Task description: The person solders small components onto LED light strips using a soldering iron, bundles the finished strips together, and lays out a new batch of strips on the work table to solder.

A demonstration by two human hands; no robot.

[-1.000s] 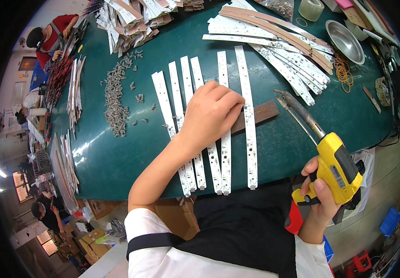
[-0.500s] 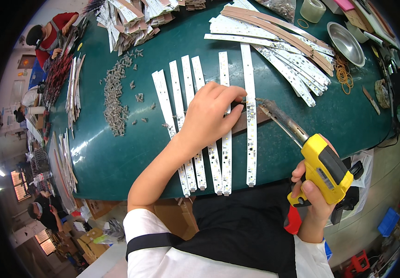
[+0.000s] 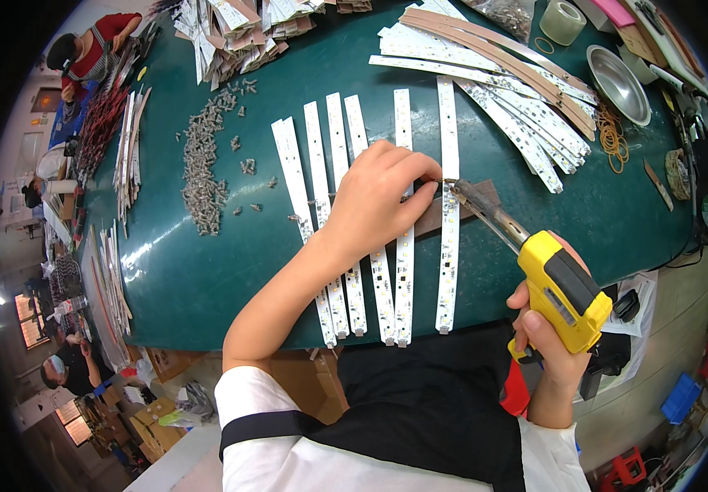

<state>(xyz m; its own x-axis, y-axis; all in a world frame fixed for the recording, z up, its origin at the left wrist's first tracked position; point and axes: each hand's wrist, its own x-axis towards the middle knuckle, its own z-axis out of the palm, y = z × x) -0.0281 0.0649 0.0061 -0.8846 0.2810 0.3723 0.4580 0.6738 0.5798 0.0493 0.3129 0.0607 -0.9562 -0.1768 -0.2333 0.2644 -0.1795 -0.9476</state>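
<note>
My right hand [image 3: 551, 320] is wrapped round the grip of a yellow and black soldering gun [image 3: 563, 287]. Its tip touches, or nearly touches, a white LED circuit strip [image 3: 447, 254] lying lengthwise before me. At that same spot my left hand [image 3: 378, 193] closes thumb and index finger in a pinch; a small dark bit shows at the fingertips, too small to name. Beneath the left hand and forearm lie several more LED strips [image 3: 404, 279], side by side. A flat brown piece [image 3: 481, 197] sits under the strip at the tip.
Small grey metallic parts [image 3: 205, 184] lie heaped on the green table [image 3: 206, 287]. More strips [image 3: 518, 123] fan out at far right, near a metal bowl [image 3: 619, 84], rubber bands [image 3: 613, 139] and a tape roll [image 3: 561, 20]. Other people [image 3: 96, 49] work at left.
The soldering gun has shifted left, its tip now at the strip beside my left fingertips. My left hand keeps its pinch, almost unmoved.
</note>
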